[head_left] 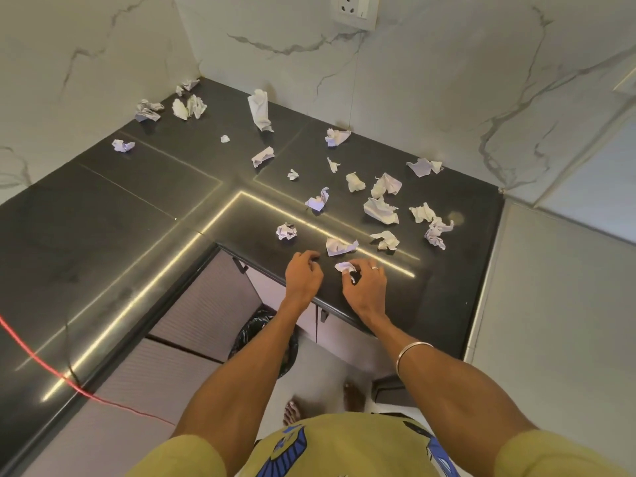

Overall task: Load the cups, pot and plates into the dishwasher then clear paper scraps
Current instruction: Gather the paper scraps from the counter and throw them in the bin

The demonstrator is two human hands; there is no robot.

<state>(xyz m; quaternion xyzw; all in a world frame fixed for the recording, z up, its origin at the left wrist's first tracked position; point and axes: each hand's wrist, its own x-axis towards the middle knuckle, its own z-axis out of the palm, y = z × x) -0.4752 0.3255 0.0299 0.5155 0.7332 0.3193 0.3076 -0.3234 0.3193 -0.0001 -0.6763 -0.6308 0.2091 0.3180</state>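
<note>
Your right hand [365, 287] is low at the near edge of the counter [137, 208], fingers curled in, pinching a small paper scrap [345, 267] between the fingertips. The scrap is a crumpled wad with no clear long axis, poking out of your fingers toward the wall. A ring shows on that hand and a bangle [411, 352] on the wrist.

Your left hand [303, 275] sits just beside it on the counter edge, fingers curled under; whether anything is inside them, I cannot tell.

Just beyond your hands lies a flatter scrap [340, 246], its long axis running left to right. Farther back, a tall folded piece [260, 110] stands nearly upright near the wall, leaning a little. The other scraps [380, 210] are scattered across the dark, glossy counter, thickest on the right side, with a small cluster [187, 106] in the far corner and one lone wad [123, 145] out to the left.

The counter is L-shaped and mirrors bright light strips. White marbled wall panels [413, 80] rise behind it, with a socket [354, 10] high on the wall. A red cord [51, 371] crosses the near left end. Below the edge you have ribbed cabinet fronts [206, 297] and a bin with a black liner [261, 339] on the pale floor by your feet.
</note>
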